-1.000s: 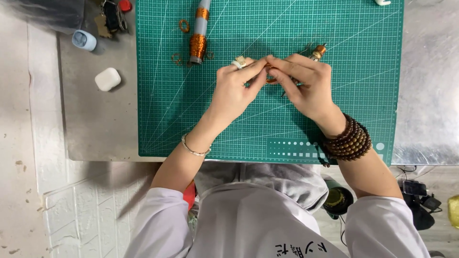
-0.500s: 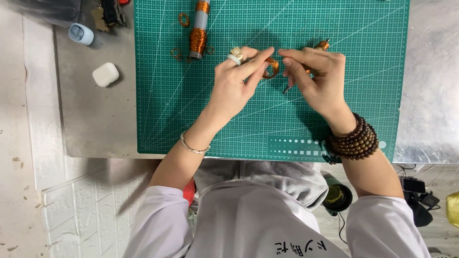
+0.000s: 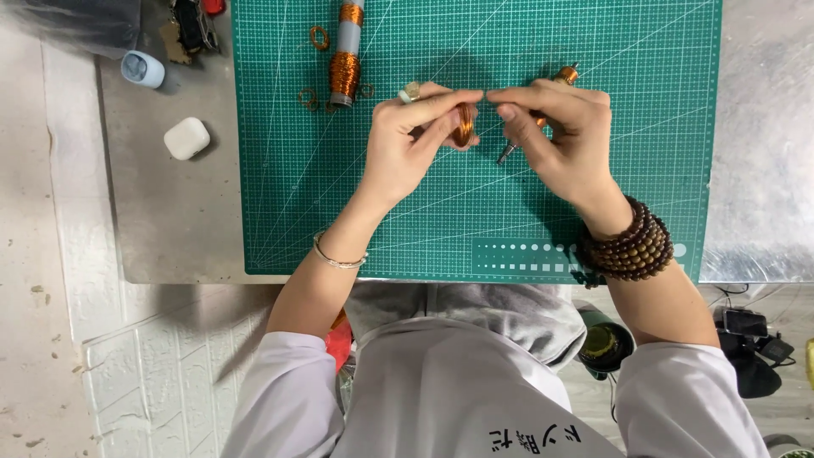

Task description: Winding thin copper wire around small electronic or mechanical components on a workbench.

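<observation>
The wire coil [image 3: 463,125] sits pinched on edge between the thumb and fingers of my left hand [image 3: 407,144], lifted a little off the mat [image 3: 356,212] so that I can turn it freely and see its rim. My right hand [image 3: 564,140] is closed around a slim tool [image 3: 530,127] with a copper-coloured end, its dark tip slanting down towards the coil, while my forefinger and thumb meet my left fingertips just above the ring; I judge they are nipping the fine wire there, though the strand itself is too thin to make out. Both hands are thus narrow and holding, drawn close together over the middle of the mat, which keeps the work steady and in my line of sight. Just beyond my left hand lies the spool [image 3: 343,59] of copper wire, near enough to feed from, with a few small loops [image 3: 318,37] beside it. Farther off to the left of that hand, off the mat on the grey table [image 3: 763,127], rest a white case [image 3: 186,137] and a pale blue cap [image 3: 142,69]. A thin bangle [image 3: 337,257] rings my left wrist, wooden beads [image 3: 632,246] my right.
</observation>
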